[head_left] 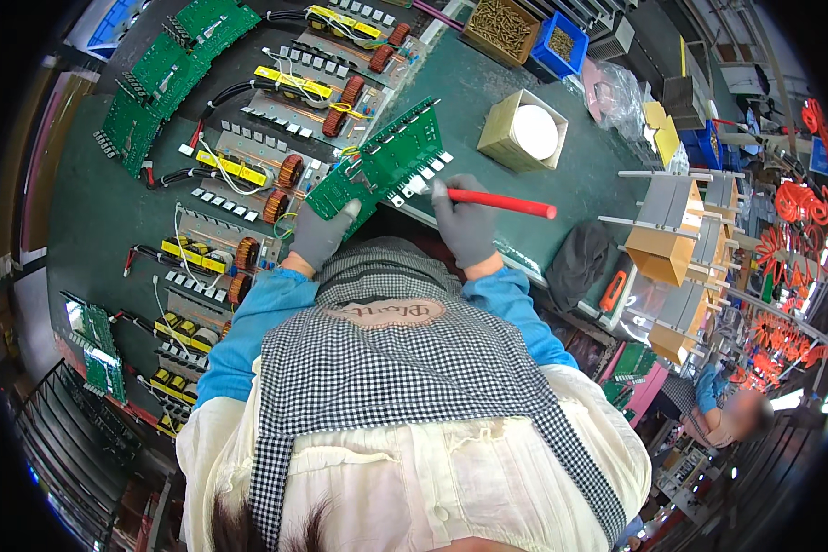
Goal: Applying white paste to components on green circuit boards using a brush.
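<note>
Gloved hands work close together: the left hand [323, 235] pinches the green circuit board [380, 166] by its lower edge, just above the right hand [465, 225], which grips a red-handled tool [501, 202]. Board looks light, stiff and fragile, so it is best held by its edges

Dark green workbench [110, 212] spanning the scene, edges bent by the lens; cluttered shelving [708, 239] at right, hung with coiled orange cables [800, 212]; dark wire racks [74, 442] low at left; bright light patch [787, 398] far right; another person [736, 409] seated beyond.
</note>
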Demonstrator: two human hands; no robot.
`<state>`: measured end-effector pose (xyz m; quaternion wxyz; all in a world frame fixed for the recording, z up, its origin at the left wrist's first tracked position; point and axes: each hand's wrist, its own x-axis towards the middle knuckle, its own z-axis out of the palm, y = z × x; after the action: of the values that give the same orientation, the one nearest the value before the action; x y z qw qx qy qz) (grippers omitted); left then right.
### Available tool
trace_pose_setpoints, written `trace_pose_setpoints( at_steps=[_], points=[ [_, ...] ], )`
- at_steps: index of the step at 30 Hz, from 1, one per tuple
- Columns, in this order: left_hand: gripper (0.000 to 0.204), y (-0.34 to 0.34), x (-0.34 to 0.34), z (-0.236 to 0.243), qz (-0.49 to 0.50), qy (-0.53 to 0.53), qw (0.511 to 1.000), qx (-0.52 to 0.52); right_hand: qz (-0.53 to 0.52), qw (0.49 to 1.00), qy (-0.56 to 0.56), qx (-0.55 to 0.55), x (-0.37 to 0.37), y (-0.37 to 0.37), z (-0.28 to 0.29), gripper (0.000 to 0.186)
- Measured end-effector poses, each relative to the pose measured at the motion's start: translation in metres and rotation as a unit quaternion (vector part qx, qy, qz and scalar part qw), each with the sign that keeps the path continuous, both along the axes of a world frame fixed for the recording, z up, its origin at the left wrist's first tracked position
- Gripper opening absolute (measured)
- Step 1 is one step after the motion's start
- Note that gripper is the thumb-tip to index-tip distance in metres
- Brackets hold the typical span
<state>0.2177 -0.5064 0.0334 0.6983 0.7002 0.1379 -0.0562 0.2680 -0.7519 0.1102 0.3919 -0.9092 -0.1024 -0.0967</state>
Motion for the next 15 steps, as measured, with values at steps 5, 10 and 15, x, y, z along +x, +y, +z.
trace_pose_setpoints(
  at_steps=[5, 10, 15],
  points=[
    [0.041, 0.0, 0.001, -0.001, 0.002, -0.016, 1.0, -0.009, -0.039, 0.997, 0.033, 0.061, 0.001, -0.001, 0.01, 0.019],
    [0.039, -0.001, 0.002, -0.007, 0.012, -0.018, 1.0, -0.008, -0.01, 0.999, -0.032, -0.004, 0.002, 0.003, 0.005, 0.019],
    [0.038, -0.002, 0.007, -0.002, 0.003, -0.019, 1.0, -0.011, -0.069, 0.994, 0.057, 0.068, 0.0, 0.001, 0.016, 0.019]
  ],
)
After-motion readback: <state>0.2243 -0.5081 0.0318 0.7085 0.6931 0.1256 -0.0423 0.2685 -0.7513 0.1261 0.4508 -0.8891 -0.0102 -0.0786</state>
